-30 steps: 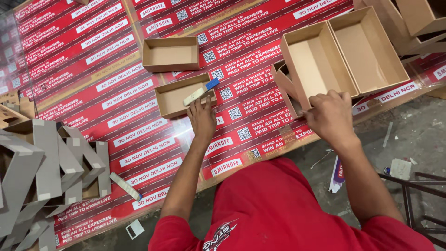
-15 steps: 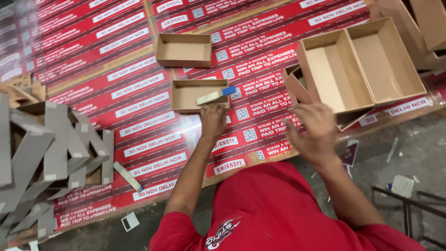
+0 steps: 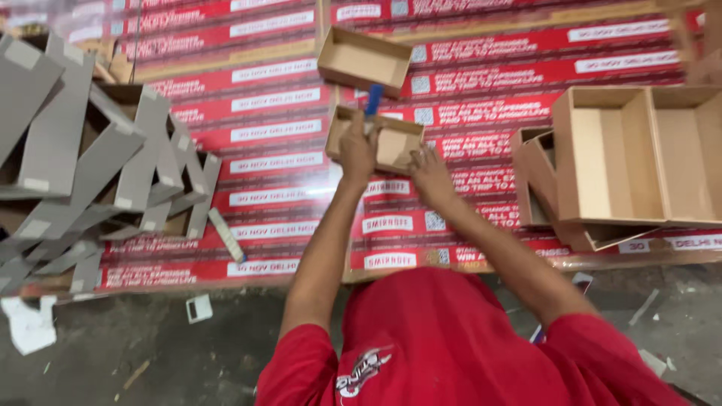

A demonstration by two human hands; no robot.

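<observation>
My left hand (image 3: pixel 356 153) grips a small blue-handled tool (image 3: pixel 374 99) and holds it over the near edge of a shallow open cardboard tray (image 3: pixel 392 144). At the tray's right corner rests my right hand (image 3: pixel 431 171), fingers on the cardboard. The tray lies on a surface covered with red printed sheets (image 3: pixel 271 162). Both arms reach forward from my red shirt (image 3: pixel 444 346). Just beyond the first tray sits a second, similar one (image 3: pixel 363 60).
Large open brown cardboard boxes (image 3: pixel 639 154) stand at the right, with a smaller folded one (image 3: pixel 535 184) beside them. A heap of grey folded cardboard pieces (image 3: pixel 90 165) fills the left. Paper scraps (image 3: pixel 198 308) lie on the grey floor below.
My right hand has left the large boxes at the right and come left onto the small tray. My left hand stays at the tray with the tool.
</observation>
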